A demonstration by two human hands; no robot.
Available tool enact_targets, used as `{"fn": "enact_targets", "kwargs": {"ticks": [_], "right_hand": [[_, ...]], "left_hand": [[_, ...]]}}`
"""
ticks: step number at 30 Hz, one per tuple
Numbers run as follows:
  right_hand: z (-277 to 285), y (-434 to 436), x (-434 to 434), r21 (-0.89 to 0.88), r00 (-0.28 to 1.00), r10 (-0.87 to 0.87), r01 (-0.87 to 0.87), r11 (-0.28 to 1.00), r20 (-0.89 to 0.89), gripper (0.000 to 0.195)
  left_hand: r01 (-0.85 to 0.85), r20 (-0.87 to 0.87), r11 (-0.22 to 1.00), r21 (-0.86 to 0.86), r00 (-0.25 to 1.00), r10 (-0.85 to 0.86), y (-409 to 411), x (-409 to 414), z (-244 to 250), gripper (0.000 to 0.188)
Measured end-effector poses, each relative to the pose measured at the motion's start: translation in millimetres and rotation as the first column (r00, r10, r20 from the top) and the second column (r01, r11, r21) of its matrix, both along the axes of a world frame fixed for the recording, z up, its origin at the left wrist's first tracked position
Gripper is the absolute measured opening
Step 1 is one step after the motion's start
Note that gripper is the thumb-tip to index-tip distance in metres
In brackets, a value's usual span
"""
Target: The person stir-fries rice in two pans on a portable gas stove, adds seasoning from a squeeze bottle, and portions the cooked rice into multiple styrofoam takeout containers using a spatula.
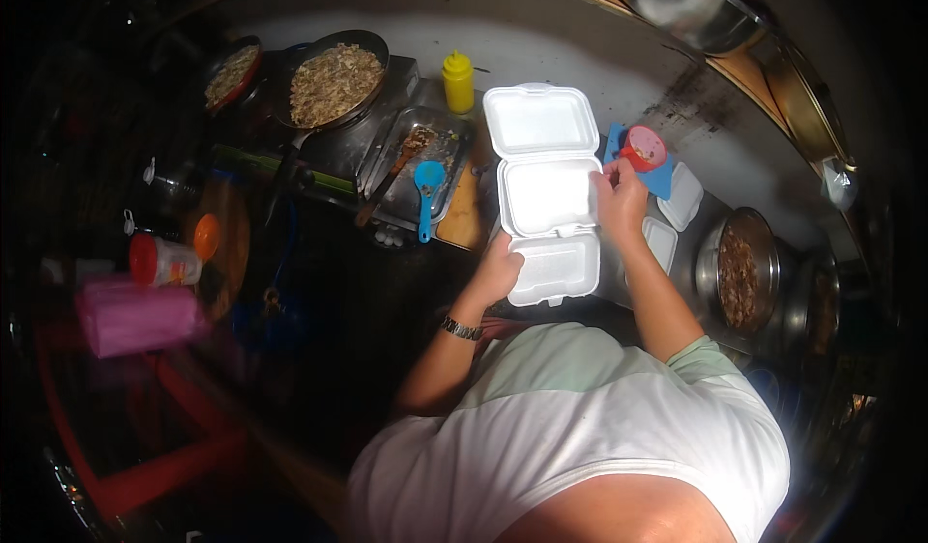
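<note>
White foam clamshell boxes (552, 196) stand open in front of me, with three hollow sections in a column; I cannot tell exactly how they are stacked. My left hand (499, 271) grips the lower section's left edge, thumb on top. At the right edge of the middle section, my right hand (622, 199) pinches the foam rim. Just beyond that hand, a red cup (645, 147) with some food inside rests on a blue flat sheet or board (658, 181). More white foam pieces (681, 196) lie to the right, partly behind my right forearm.
Left of the boxes are a metal tray (453, 195) with a wooden spatula (395, 170) and blue scoop (426, 199), a yellow squeeze bottle (458, 83), and a pan of chopped food (337, 83). A steel bowl of browned food (739, 275) stands right. Steel bowls (689, 7) sit overhead.
</note>
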State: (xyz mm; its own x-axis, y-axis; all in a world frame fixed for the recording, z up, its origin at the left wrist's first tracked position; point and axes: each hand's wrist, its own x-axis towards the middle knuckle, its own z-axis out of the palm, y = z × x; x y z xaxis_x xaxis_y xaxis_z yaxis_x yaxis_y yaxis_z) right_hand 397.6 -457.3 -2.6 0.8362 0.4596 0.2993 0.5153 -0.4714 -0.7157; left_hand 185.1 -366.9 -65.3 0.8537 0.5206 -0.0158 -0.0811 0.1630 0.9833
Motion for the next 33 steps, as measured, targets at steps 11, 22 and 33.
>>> {"fn": "enact_targets", "kwargs": {"ticks": [11,22,33], "right_hand": [[-6.6,11.6,25.7,0.018,0.971,-0.046,0.052,0.998,-0.236,0.018],[-42.5,22.8,17.2,-0.164,0.994,-0.107,0.1,0.981,-0.034,0.018],[-27.1,23.4,23.4,-0.061,0.96,-0.231,0.224,0.973,-0.158,0.017]], "left_hand": [[-0.02,-0.068,0.993,-0.117,0.998,0.012,44.6,24.5,-15.0,0.07],[0.086,-0.067,0.989,-0.121,0.993,-0.095,65.3,21.8,-7.1,0.073],[0.014,-0.297,0.961,0.275,0.952,0.071,75.2,45.8,-41.3,0.05]]}}
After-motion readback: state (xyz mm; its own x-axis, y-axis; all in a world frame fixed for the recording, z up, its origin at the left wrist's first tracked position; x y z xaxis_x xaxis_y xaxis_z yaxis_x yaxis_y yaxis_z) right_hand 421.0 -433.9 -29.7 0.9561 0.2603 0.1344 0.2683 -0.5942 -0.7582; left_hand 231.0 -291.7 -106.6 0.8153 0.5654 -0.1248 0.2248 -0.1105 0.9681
